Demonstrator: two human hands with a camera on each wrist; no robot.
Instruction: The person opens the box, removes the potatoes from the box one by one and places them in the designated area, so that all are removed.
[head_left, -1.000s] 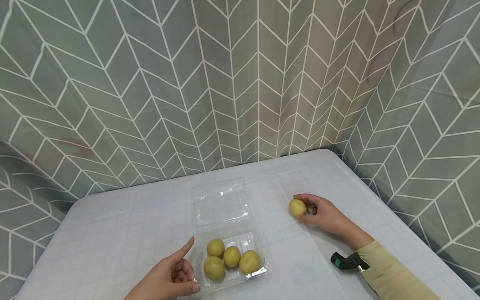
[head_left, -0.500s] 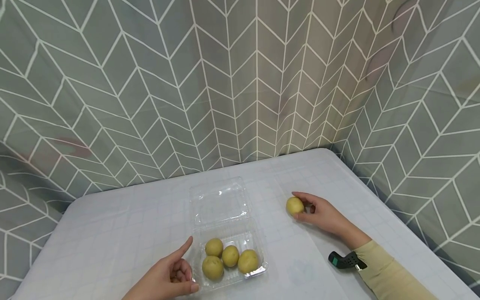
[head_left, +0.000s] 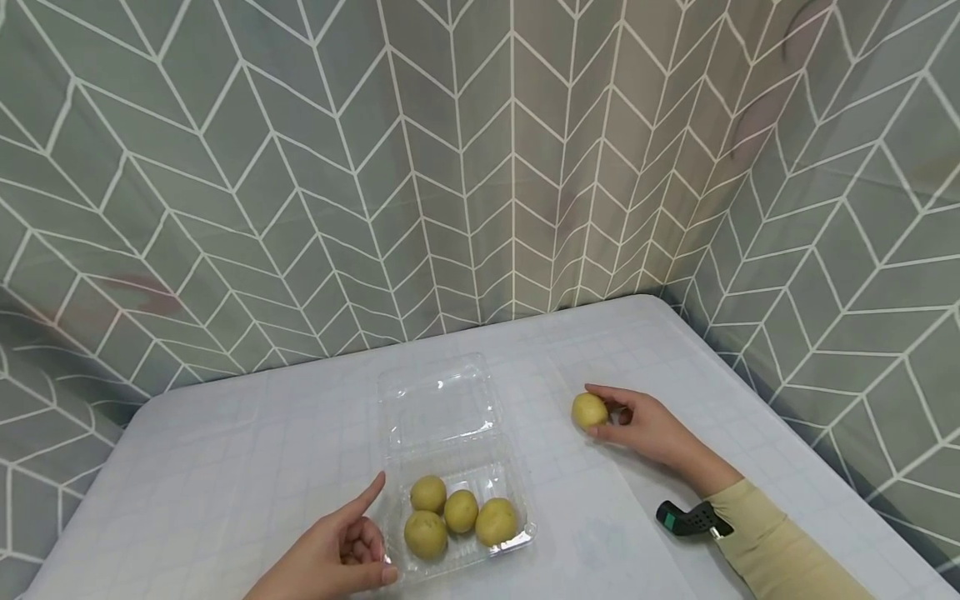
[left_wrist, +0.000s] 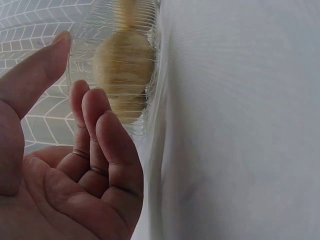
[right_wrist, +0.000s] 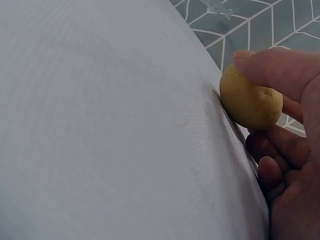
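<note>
My right hand (head_left: 641, 427) pinches a small yellow potato (head_left: 589, 412) between thumb and fingers, low over or on the cloth. In the right wrist view that potato (right_wrist: 250, 100) appears close to the white cloth. Beside the left edge of a clear plastic clamshell box (head_left: 420, 570) is my left hand (head_left: 333, 546), holding nothing. Its fingers are loosely bent, and the tips lie at or very near the box's wall. Several potatoes (head_left: 497, 522) sit inside the box's base. Through the ribbed wall, a blurred potato (left_wrist: 125, 62) shows in the left wrist view.
The box's clear lid (head_left: 438, 404) lies folded back on the far side. A white cloth covers the table (head_left: 262, 442). Patterned grey curtains (head_left: 480, 167) hang behind and to the right. A black strap (head_left: 690, 521) sits at the right wrist, by the beige sleeve (head_left: 780, 542).
The whole head view has shifted very slightly. Both hands, the potatoes and the box keep the same places relative to each other.
</note>
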